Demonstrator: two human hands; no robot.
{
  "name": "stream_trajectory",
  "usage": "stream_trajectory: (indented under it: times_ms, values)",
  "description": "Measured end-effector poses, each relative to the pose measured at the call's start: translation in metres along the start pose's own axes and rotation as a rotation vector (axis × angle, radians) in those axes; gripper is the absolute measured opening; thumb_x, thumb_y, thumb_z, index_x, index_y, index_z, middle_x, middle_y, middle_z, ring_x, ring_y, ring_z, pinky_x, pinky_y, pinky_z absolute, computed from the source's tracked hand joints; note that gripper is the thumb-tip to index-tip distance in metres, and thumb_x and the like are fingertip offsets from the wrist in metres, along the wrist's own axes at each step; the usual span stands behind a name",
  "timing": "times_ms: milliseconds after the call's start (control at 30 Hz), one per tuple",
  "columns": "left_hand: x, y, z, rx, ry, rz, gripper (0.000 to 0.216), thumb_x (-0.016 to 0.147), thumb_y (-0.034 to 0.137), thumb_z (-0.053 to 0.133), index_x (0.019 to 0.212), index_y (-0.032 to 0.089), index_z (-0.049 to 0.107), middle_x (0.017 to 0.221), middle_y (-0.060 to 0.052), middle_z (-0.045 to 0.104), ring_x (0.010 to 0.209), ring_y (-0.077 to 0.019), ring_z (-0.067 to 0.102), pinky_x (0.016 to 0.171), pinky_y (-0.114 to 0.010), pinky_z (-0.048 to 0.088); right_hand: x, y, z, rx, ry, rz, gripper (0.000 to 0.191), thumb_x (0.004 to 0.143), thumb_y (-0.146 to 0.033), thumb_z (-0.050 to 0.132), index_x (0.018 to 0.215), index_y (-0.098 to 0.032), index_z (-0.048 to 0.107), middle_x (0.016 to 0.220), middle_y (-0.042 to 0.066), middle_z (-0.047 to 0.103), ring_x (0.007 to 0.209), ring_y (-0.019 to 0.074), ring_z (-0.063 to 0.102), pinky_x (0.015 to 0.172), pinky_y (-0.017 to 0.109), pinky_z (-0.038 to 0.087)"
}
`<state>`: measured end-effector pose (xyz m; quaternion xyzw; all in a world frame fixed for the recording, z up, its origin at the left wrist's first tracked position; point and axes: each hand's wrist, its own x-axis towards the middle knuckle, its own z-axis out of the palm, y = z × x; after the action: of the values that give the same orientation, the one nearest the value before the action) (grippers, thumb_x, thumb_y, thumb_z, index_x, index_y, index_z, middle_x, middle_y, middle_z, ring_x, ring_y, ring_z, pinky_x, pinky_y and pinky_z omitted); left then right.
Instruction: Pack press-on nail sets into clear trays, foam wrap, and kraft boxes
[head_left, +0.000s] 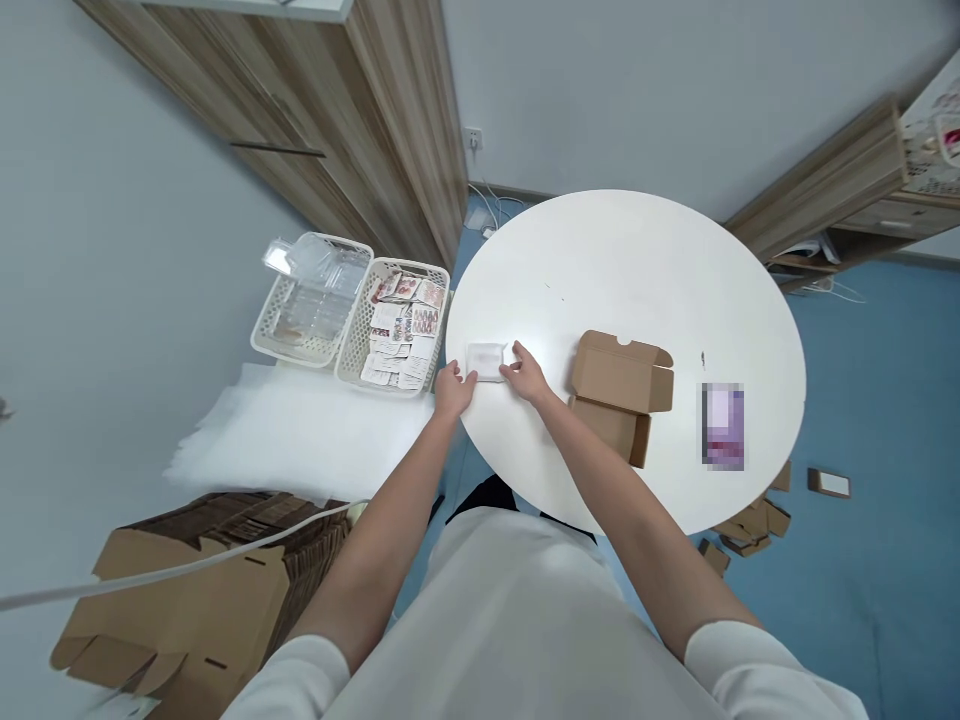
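A small flat white packet [486,359] lies on the round white table [637,270] near its left edge. My left hand [453,389] pinches the packet's near left corner, fingers curled. My right hand [528,374] grips its right side with fingers closed on the edge. An open brown cardboard box [619,390] stands on the table just right of my right hand, its lid flap raised.
Two white baskets stand left of the table: one [311,300] with clear plastic trays, one [397,325] with printed cards. White foam sheets [300,430] and flat cardboard boxes [202,590] lie lower left. A blurred object [723,425] is on the table's right. Cardboard scraps [750,525] lie on the blue floor.
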<state>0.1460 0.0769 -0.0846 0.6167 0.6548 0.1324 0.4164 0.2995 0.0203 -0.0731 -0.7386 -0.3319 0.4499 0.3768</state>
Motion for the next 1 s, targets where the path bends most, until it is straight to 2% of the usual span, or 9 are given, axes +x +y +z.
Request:
stream_trajectory:
  times_ms: [100, 200, 300, 433, 533, 633, 767, 900, 1000]
  values:
    - [0.002, 0.003, -0.002, 0.049, -0.045, 0.042, 0.056, 0.069, 0.033, 0.061, 0.118, 0.010, 0.047, 0.105, -0.011, 0.057, 0.081, -0.0163, 0.059, 0.082, -0.030, 0.043, 0.013, -0.004, 0.007, 0.028, -0.025, -0.006, 0.070, 0.065, -0.025, 0.058, 0.129, -0.018, 0.033, 0.126, 0.010, 0.041, 0.082, 0.0142, 0.054, 0.080, 0.032, 0.044]
    - [0.004, 0.005, -0.001, 0.041, -0.082, 0.073, 0.050, 0.069, 0.028, 0.060, 0.115, 0.012, 0.052, 0.099, -0.009, 0.061, 0.080, -0.0161, 0.058, 0.082, -0.029, 0.043, 0.015, -0.009, 0.010, 0.063, -0.090, 0.022, 0.059, 0.060, -0.016, 0.056, 0.118, -0.019, 0.044, 0.109, 0.005, 0.053, 0.080, 0.0137, 0.054, 0.076, 0.030, 0.046]
    - [0.006, 0.006, 0.000, 0.018, -0.128, 0.084, 0.044, 0.067, 0.023, 0.060, 0.110, 0.013, 0.056, 0.096, -0.008, 0.063, 0.080, -0.0167, 0.058, 0.080, -0.029, 0.044, 0.013, -0.009, 0.011, 0.097, -0.129, 0.100, 0.051, 0.057, -0.010, 0.052, 0.108, -0.016, 0.050, 0.096, 0.004, 0.058, 0.081, 0.0150, 0.055, 0.075, 0.030, 0.046]
    - [0.004, 0.008, 0.000, -0.056, -0.241, 0.058, 0.036, 0.063, 0.017, 0.059, 0.099, 0.014, 0.061, 0.091, -0.006, 0.065, 0.077, -0.0169, 0.059, 0.076, -0.029, 0.045, 0.003, -0.006, 0.009, 0.194, -0.168, 0.120, 0.045, 0.056, -0.007, 0.050, 0.100, -0.016, 0.052, 0.093, 0.003, 0.060, 0.084, 0.0160, 0.056, 0.075, 0.030, 0.045]
    - [-0.005, 0.010, -0.002, -0.216, -0.347, -0.011, 0.031, 0.064, 0.019, 0.057, 0.095, 0.014, 0.062, 0.089, -0.006, 0.066, 0.076, -0.0167, 0.060, 0.070, -0.027, 0.046, -0.013, -0.004, 0.002, 0.300, -0.175, 0.127, 0.044, 0.058, -0.008, 0.050, 0.101, -0.016, 0.052, 0.096, 0.004, 0.061, 0.087, 0.0157, 0.056, 0.078, 0.030, 0.045]
    - [-0.017, 0.014, -0.005, -0.350, -0.474, -0.046, 0.028, 0.070, 0.029, 0.054, 0.093, 0.015, 0.062, 0.086, -0.006, 0.066, 0.076, -0.0165, 0.060, 0.065, -0.026, 0.046, -0.036, -0.004, -0.011, 0.376, -0.185, 0.133, 0.042, 0.061, -0.010, 0.052, 0.102, -0.017, 0.052, 0.100, 0.004, 0.061, 0.089, 0.0149, 0.056, 0.080, 0.030, 0.044]
    - [-0.039, 0.027, -0.001, -0.413, -0.644, -0.004, 0.036, 0.073, 0.038, 0.054, 0.099, 0.014, 0.061, 0.085, -0.007, 0.066, 0.077, -0.0176, 0.060, 0.066, -0.027, 0.047, -0.074, -0.002, -0.037, 0.413, -0.133, 0.071, 0.043, 0.065, -0.015, 0.054, 0.108, -0.019, 0.050, 0.103, 0.004, 0.061, 0.091, 0.0151, 0.056, 0.083, 0.031, 0.044]
    - [-0.069, 0.047, 0.023, -0.390, -0.766, 0.097, 0.038, 0.073, 0.040, 0.056, 0.099, 0.013, 0.061, 0.088, -0.008, 0.065, 0.079, -0.0175, 0.060, 0.070, -0.030, 0.047, -0.117, 0.011, -0.071, 0.468, 0.069, 0.048, 0.049, 0.069, -0.021, 0.056, 0.116, -0.023, 0.043, 0.104, 0.004, 0.061, 0.093, 0.0156, 0.056, 0.081, 0.032, 0.045]
    - [-0.096, 0.060, 0.051, -0.407, -0.802, 0.135, 0.035, 0.073, 0.035, 0.058, 0.101, 0.014, 0.057, 0.089, -0.008, 0.065, 0.078, -0.0158, 0.060, 0.070, -0.029, 0.047, -0.145, 0.030, -0.097, 0.495, 0.170, 0.072, 0.039, 0.071, -0.026, 0.054, 0.109, -0.020, 0.049, 0.099, 0.005, 0.063, 0.091, 0.0171, 0.057, 0.079, 0.032, 0.045]
